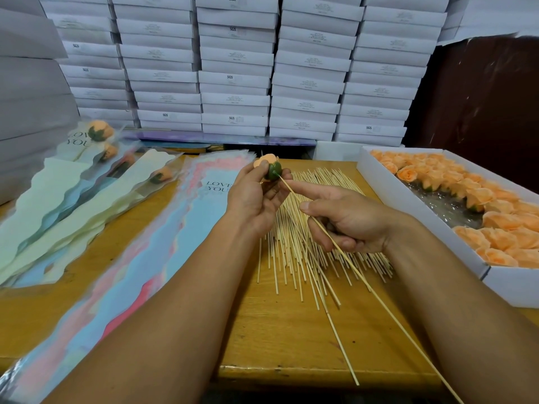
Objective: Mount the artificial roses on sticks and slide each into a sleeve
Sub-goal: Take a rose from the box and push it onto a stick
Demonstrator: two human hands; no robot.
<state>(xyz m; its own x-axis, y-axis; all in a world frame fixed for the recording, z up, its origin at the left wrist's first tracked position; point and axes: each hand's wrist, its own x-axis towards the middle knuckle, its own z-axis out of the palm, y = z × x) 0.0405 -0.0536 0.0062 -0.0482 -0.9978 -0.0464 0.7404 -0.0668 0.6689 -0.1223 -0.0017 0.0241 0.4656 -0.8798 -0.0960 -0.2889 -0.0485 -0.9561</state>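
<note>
My left hand point(256, 196) holds an orange artificial rose point(269, 167) with a green base, above the table's middle. My right hand point(347, 220) grips a long wooden stick point(376, 295), index finger stretched along it; the stick's tip touches the rose's green base. A heap of loose sticks point(303, 252) lies under both hands. A stack of empty pastel sleeves point(175, 217) printed "LOVE YOU" lies left of the hands. Several sleeved roses point(116, 167) lie at the far left.
A white box point(385, 182) full of orange roses stands at the right. Stacks of white cartons point(233, 68) form a wall behind the wooden table point(291, 339). The table's front edge is near my forearms.
</note>
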